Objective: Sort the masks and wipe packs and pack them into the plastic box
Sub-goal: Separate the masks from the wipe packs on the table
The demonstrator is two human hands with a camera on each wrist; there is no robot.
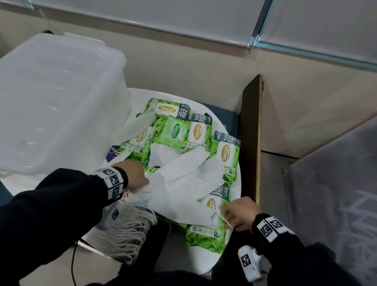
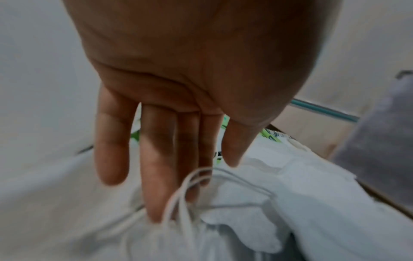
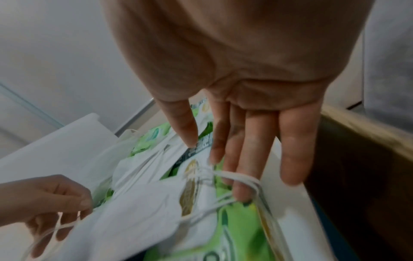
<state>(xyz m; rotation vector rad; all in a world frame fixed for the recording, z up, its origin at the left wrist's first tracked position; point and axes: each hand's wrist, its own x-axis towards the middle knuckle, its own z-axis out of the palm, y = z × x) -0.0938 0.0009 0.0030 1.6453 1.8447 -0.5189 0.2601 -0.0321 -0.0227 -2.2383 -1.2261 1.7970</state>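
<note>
White masks (image 1: 181, 205) lie heaped over green wipe packs (image 1: 226, 153) on the round white table (image 1: 200, 258). One bunch of masks (image 3: 138, 211) is stretched between my hands near the front edge. My left hand (image 1: 145, 185) holds its ear loops (image 2: 185, 190) at the left end; in the right wrist view that hand (image 3: 55, 203) has its fingers curled round them. My right hand (image 1: 228, 215) hooks the loops (image 3: 241, 178) at the right end, above a wipe pack (image 3: 234, 229). The translucent plastic box (image 1: 43, 103) stands to the left.
A dark wooden board (image 1: 253, 140) stands upright along the table's right side. A bundle of white fringed cords (image 1: 131, 231) and a flat black slab (image 1: 154, 242) lie at the front. Grey carpet (image 1: 357, 191) covers the floor on the right.
</note>
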